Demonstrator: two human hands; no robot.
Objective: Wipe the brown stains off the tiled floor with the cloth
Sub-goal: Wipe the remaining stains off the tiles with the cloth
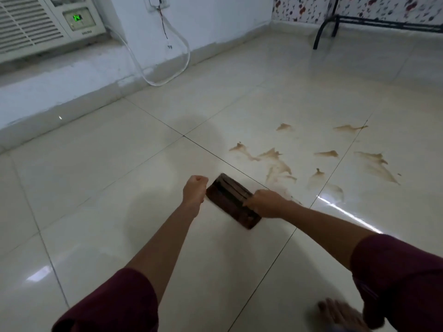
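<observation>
The floor [119, 188] is laid with large glossy cream tiles parted by thin dark grout lines. A folded dark brown cloth [233, 202] lies flat on it, just beside a grout line. Brown stains [278, 168] are smeared over the tiles to the right of the cloth, several separate streaks spread across 2 tiles. A black metal frame leg [320, 35] stands on the floor far back. A bare foot [340, 315] rests on it at the lower right.

Dark maroon sleeves [402, 279] are worn, pushed up above the elbows so that both forearms are left bare. One bare foot [340, 315] is seen, without sock or shoe.
</observation>
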